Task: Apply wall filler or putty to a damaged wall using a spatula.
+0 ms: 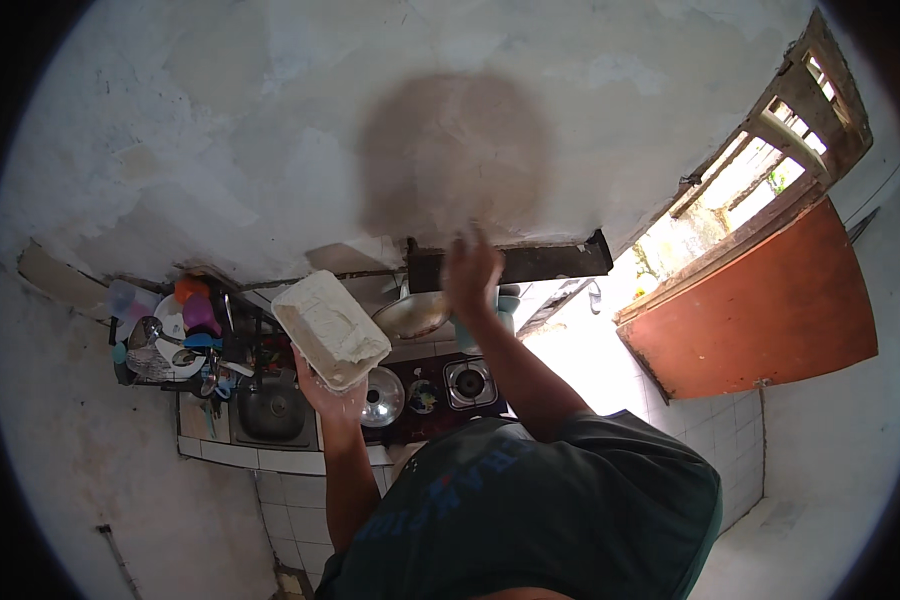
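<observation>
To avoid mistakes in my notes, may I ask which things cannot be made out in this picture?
All in the head view:
Right hand: motion blur; whether its grip holds anything is unclear.
Left hand: fingers mostly hidden by the white tub.
Space beneath the silver lid: covered by it.
Piled kitchenware: overlapping, too small to count.

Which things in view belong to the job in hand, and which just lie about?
Apparently the job's:
- white tub, held in the left hand
- its pale contents

Seemingly lying about:
- kitchenware heaped beside the sink
- round metal lid
</observation>
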`<state>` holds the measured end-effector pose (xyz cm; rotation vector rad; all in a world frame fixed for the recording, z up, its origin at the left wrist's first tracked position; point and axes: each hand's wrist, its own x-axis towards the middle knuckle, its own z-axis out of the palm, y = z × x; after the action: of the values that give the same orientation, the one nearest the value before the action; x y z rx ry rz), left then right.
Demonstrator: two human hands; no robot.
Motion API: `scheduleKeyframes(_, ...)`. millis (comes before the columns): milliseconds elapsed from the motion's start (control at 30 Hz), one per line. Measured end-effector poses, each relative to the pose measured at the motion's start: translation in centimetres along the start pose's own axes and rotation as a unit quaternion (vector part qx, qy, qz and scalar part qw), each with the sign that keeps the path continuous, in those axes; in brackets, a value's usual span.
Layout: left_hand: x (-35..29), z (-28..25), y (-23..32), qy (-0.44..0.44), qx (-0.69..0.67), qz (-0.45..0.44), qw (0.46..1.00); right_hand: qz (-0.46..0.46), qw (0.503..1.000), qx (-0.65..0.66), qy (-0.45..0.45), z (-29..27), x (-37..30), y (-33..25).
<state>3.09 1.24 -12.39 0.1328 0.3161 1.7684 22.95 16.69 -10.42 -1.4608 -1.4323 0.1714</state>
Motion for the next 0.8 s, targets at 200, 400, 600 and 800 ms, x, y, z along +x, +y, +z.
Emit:
scheduleKeyframes(200,-0.7,0.3,0.6,-0.001,-0.026,0.016,1.0,0.1,0.989,0.015,0.111,-5.4,4.5,4.0)
scheduleKeyframes(400,-0.7,0.7,0.7,0.004,-0.033,0.02,0.999,0.064,0.988,-0.134,0.043,0.5,6.5,-1.4)
scheduleKeyframes(600,-0.3,0.3,0.4,0.017,-0.022,0.014,1.0,-0.088,0.991,-0.021,-0.103,3.0,1.3,-4.5)
scheduleKeyframes(800,-0.5,0.3,0.3,0.002,-0.03,0.017,0.999,-0.02,0.997,-0.07,-0.017,-1.8,-0.5,3.0)
